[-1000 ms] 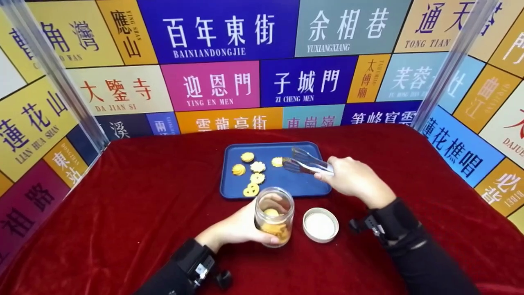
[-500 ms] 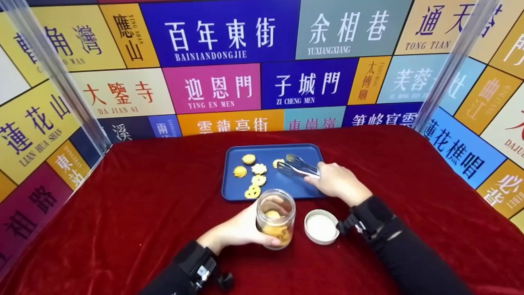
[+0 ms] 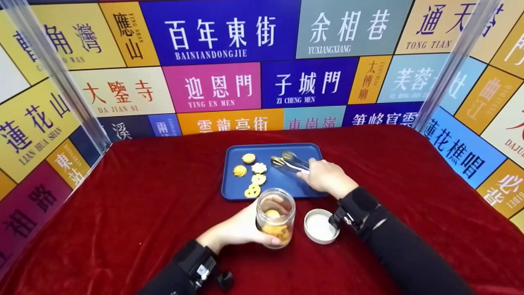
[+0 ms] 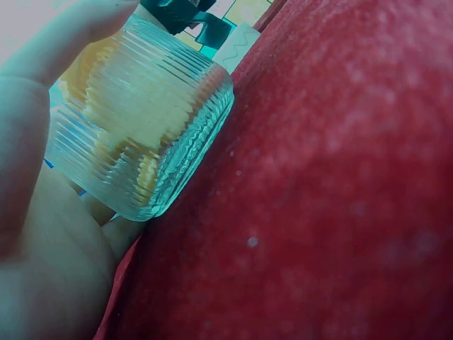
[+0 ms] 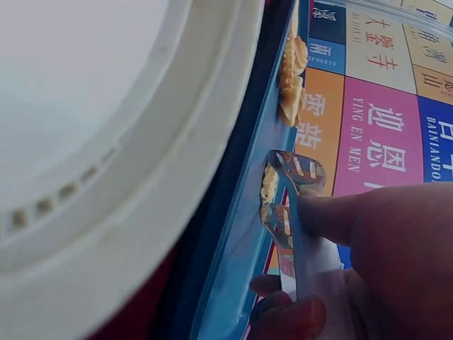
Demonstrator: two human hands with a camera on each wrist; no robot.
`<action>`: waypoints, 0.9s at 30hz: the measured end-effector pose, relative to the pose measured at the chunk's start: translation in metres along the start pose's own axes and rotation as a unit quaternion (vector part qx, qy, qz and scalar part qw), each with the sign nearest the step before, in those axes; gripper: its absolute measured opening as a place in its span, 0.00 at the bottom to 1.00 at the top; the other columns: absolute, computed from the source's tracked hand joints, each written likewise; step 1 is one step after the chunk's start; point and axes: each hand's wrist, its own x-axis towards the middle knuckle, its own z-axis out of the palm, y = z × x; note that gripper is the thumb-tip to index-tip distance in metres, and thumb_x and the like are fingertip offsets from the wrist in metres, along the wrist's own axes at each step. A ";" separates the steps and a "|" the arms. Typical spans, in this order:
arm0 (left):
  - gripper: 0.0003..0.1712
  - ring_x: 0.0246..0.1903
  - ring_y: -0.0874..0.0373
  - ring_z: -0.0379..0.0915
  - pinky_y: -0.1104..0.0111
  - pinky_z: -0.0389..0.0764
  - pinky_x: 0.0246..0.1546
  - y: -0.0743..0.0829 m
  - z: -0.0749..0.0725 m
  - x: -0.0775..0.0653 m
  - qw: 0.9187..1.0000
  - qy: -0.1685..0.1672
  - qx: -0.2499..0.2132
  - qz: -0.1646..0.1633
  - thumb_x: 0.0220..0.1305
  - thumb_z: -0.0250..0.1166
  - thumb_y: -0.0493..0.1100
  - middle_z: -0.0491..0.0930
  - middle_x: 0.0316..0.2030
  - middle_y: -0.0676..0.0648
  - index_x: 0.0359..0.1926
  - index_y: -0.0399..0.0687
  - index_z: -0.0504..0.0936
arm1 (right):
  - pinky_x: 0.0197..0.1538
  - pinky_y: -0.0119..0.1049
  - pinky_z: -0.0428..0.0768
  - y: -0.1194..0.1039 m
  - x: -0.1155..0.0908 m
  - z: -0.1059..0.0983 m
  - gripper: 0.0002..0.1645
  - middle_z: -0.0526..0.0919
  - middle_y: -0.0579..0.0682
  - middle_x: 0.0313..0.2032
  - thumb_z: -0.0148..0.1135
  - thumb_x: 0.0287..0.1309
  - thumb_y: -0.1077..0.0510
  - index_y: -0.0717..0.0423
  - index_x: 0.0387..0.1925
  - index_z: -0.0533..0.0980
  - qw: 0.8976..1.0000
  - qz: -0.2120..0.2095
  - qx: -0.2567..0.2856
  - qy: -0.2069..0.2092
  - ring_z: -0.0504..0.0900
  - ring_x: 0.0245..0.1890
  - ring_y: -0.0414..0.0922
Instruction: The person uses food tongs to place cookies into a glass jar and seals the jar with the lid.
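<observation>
My left hand point(image 3: 235, 227) grips a clear ribbed glass jar point(image 3: 282, 239) that has no lid on; cookies point(image 4: 134, 106) fill its lower part. Between the thumb and fingers of my right hand point(image 3: 327, 178) are metal serving tongs point(image 5: 301, 173) with slotted ends. The tong tips stand on either side of a small cookie point(image 5: 268, 185) on the blue tray point(image 3: 294, 188). In the head view the tips mostly hide that cookie. Left of the tongs, several loose cookies lie on the tray, among them a swirled one point(image 3: 239, 171) and a pretzel-shaped one point(image 3: 252, 190).
A round whitish lid point(image 3: 321, 227) lies right of the jar, below my right wrist, and looms large in the right wrist view. Dark red cloth point(image 3: 163, 184) covers the table. Panels with printed Chinese place names point(image 3: 221, 32) stand behind and at both sides.
My right hand has moved left over the tray, bringing the tong tips around the cookie that lay apart on the right. My left hand still holds the jar in place.
</observation>
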 end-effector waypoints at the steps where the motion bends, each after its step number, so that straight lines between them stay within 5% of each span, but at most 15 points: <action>1: 0.47 0.63 0.53 0.77 0.61 0.74 0.70 0.000 0.000 0.000 1.000 0.000 -0.001 0.000 0.52 0.86 0.46 0.78 0.62 0.48 0.69 0.48 0.69 | 0.63 0.61 0.79 -0.001 0.001 0.000 0.42 0.79 0.72 0.60 0.58 0.76 0.37 0.68 0.71 0.68 1.000 -0.001 -0.001 -0.002 0.82 0.56 0.67; 13: 0.46 0.62 0.54 0.77 0.62 0.74 0.70 0.000 0.002 -0.001 1.000 0.007 -0.004 -0.009 0.52 0.85 0.42 0.79 0.61 0.50 0.68 0.46 0.70 | 0.66 0.61 0.77 -0.008 0.011 0.000 0.42 0.76 0.72 0.66 0.57 0.77 0.37 0.67 0.73 0.67 1.000 -0.006 -0.013 -0.010 0.79 0.61 0.68; 27: 0.46 0.62 0.52 0.78 0.61 0.74 0.69 0.001 0.001 -0.001 1.000 0.006 -0.011 -0.004 0.52 0.85 0.41 0.79 0.61 0.49 0.68 0.46 0.70 | 0.62 0.61 0.80 -0.002 -0.011 -0.009 0.35 0.80 0.70 0.60 0.58 0.77 0.41 0.64 0.69 0.72 0.999 -0.026 -0.026 0.003 0.81 0.56 0.64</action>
